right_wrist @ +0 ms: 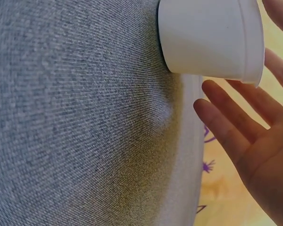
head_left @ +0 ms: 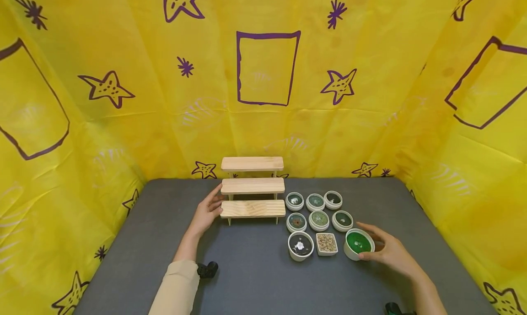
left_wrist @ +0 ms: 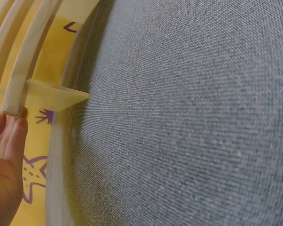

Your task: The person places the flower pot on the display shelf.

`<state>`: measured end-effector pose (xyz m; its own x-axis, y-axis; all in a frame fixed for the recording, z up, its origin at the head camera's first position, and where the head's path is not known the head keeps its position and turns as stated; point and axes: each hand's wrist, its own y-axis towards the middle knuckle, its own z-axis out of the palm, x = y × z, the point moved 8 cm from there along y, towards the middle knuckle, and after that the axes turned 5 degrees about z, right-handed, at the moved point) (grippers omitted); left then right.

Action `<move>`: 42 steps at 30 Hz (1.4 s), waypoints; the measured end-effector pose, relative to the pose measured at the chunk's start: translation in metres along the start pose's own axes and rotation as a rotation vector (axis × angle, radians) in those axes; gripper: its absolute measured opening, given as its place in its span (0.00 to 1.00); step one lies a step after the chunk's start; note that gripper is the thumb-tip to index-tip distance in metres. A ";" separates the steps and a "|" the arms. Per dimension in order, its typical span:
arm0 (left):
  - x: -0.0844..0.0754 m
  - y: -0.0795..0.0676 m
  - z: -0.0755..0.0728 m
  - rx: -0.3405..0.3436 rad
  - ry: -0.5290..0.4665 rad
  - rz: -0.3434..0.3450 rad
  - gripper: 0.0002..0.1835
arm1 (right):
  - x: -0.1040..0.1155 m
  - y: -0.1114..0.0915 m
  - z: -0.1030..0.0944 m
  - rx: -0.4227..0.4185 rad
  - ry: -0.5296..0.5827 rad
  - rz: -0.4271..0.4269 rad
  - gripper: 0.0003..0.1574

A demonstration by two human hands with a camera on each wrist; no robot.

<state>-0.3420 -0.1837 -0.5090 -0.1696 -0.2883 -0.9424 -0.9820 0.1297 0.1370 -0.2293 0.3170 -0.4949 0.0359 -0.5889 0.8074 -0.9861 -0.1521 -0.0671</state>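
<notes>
My left hand (head_left: 207, 213) is at the left end of a three-tiered wooden stand (head_left: 253, 209), thumb and fingertips touching the end of its lowest board (left_wrist: 19, 84). The fingers look fairly straight. On the right, my right hand (head_left: 389, 250) spreads around a white round cup (head_left: 355, 254) with glossy green contents. Its thumb lies at the cup's near wall and the forefinger reaches past the far rim. In the right wrist view the cup (right_wrist: 207, 37) stands on the grey surface, and the fingers (right_wrist: 224, 115) are extended and spread, some partly hidden behind it.
Left of the green cup are a square dish (head_left: 327, 245) of pale grains and a round cup (head_left: 300, 246) with dark contents. Behind them several small round white pots (head_left: 319, 220) hold green or dark contents. Yellow patterned cloth (head_left: 263, 136) encloses the grey table (head_left: 255, 278).
</notes>
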 end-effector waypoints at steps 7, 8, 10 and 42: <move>-0.002 0.001 0.001 0.014 0.009 0.016 0.42 | 0.000 0.001 0.004 0.005 -0.018 -0.012 0.54; -0.002 0.001 0.001 0.017 0.000 0.008 0.43 | 0.000 0.002 0.004 0.005 -0.019 -0.013 0.54; -0.001 0.001 0.002 0.026 -0.009 0.001 0.43 | 0.000 0.002 0.005 0.004 -0.029 -0.023 0.55; 0.002 0.001 0.003 0.036 -0.033 -0.019 0.44 | 0.022 0.010 -0.007 -0.075 -0.033 -0.043 0.47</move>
<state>-0.3429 -0.1811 -0.5121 -0.1477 -0.2592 -0.9545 -0.9813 0.1588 0.1087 -0.2397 0.3080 -0.4735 0.0823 -0.6092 0.7887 -0.9929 -0.1181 0.0124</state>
